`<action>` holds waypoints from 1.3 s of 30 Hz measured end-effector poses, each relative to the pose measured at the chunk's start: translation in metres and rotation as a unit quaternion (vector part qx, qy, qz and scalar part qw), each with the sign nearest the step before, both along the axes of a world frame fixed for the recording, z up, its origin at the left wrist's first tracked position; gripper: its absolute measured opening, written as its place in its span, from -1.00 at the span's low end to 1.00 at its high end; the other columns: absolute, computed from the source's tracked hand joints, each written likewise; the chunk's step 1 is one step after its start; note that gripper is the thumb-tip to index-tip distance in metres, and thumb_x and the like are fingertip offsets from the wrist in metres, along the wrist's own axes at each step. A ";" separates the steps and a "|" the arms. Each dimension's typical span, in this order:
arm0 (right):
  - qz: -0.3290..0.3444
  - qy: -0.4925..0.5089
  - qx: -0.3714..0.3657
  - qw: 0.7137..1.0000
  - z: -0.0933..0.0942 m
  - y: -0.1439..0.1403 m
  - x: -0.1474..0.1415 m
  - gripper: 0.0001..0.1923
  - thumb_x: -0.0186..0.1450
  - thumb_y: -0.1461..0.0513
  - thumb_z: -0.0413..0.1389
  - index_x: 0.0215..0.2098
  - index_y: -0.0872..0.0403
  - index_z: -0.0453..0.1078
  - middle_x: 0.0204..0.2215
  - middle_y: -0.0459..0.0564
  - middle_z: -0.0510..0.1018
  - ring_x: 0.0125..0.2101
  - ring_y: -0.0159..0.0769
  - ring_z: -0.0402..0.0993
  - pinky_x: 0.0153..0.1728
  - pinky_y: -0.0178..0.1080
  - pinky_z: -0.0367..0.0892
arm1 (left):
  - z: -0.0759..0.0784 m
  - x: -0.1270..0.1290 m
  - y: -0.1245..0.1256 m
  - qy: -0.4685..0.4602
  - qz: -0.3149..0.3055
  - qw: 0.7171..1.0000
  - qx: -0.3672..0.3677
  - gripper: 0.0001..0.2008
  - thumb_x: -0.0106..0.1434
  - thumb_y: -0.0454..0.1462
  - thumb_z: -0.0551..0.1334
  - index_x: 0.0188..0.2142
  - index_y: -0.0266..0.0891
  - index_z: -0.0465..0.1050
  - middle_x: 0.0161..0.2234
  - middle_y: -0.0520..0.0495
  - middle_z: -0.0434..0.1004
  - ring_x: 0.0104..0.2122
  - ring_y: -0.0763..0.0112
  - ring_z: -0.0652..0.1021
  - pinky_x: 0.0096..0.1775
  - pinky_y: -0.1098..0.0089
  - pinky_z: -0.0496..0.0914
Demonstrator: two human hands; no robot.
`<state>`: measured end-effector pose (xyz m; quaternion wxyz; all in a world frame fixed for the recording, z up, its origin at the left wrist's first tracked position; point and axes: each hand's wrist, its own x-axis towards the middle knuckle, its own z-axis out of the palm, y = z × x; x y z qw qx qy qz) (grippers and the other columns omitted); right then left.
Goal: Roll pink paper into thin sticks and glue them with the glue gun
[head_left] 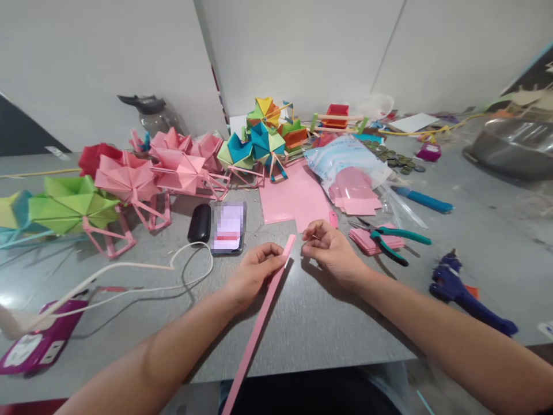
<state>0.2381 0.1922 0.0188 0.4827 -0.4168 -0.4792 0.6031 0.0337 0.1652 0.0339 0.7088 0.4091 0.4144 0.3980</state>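
Pink paper strip slants over counter's near edge, pinched in my left hand; my right hand empty, loosely parted. Strip could crease if overhang gets bumped.

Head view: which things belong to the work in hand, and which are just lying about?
Belongs, it seems:
pink paper strip, held in the left hand
pink paper sheets
stacked pink paper pieces
hot glue gun
green-handled pliers

Probably just lying about:
smartphone
black case
dark-lidded jug
shiny bowl
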 end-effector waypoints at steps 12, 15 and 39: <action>0.088 -0.096 0.023 0.991 0.011 -0.010 0.000 -0.57 0.28 -0.12 0.31 -0.43 0.04 0.43 -0.56 -0.14 0.40 -0.51 -0.37 0.30 -0.43 -0.22 0.23 | 0.005 0.001 -0.003 0.063 -0.020 0.998 0.021 -0.66 0.25 -0.03 0.39 -0.41 -0.22 0.39 -0.60 0.18 0.24 -0.59 0.58 0.19 -0.48 0.46 0.09; 0.116 -0.092 -0.001 0.989 0.014 -0.017 -0.006 -0.52 0.25 -0.17 0.33 -0.43 0.05 0.44 -0.59 -0.16 0.38 -0.54 -0.39 0.28 -0.46 -0.23 0.19 | 0.007 0.002 -0.004 0.144 -0.040 0.985 0.083 -0.69 0.29 -0.08 0.32 -0.45 -0.21 0.37 -0.58 0.15 0.25 -0.55 0.54 0.22 -0.44 0.43 0.13; 0.026 -0.143 0.014 0.989 0.014 0.000 0.013 -0.57 0.25 -0.05 0.29 -0.57 0.02 0.33 -0.66 -0.21 0.25 -0.61 -0.43 0.09 -0.53 -0.26 0.06 | 0.009 0.005 -0.012 0.237 -0.034 0.963 0.123 -0.80 0.26 -0.22 0.28 -0.48 -0.20 0.40 -0.57 0.06 0.39 -0.53 0.47 0.34 -0.43 0.42 0.22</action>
